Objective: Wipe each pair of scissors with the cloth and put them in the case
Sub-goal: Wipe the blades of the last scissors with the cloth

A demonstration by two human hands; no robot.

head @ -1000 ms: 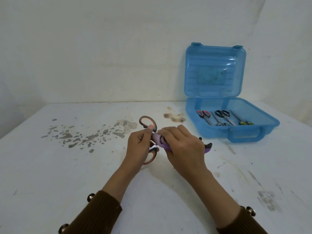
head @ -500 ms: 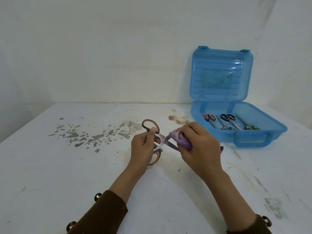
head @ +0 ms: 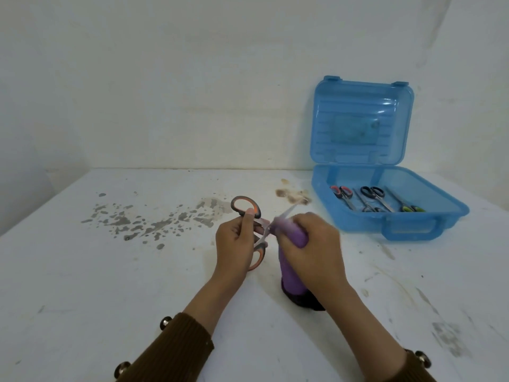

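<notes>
My left hand grips the orange-and-grey handles of a pair of scissors, blades spread open and pointing right toward the case. My right hand holds a purple cloth bunched round one blade; the cloth's dark end hangs down to the table. The other blade sticks out blurred above my right fingers. A blue plastic case stands open at the right, lid upright. Inside lie red-handled scissors, black-handled scissors and green-handled scissors.
The white table carries grey chipped patches at the left and a brown stain just left of the case. A white wall stands close behind the table's back edge.
My right hand has drawn the cloth along the blade, away from the handles, and the cloth now hangs down below my hand. The scissors' blades have opened wider. The left hand keeps its grip.
</notes>
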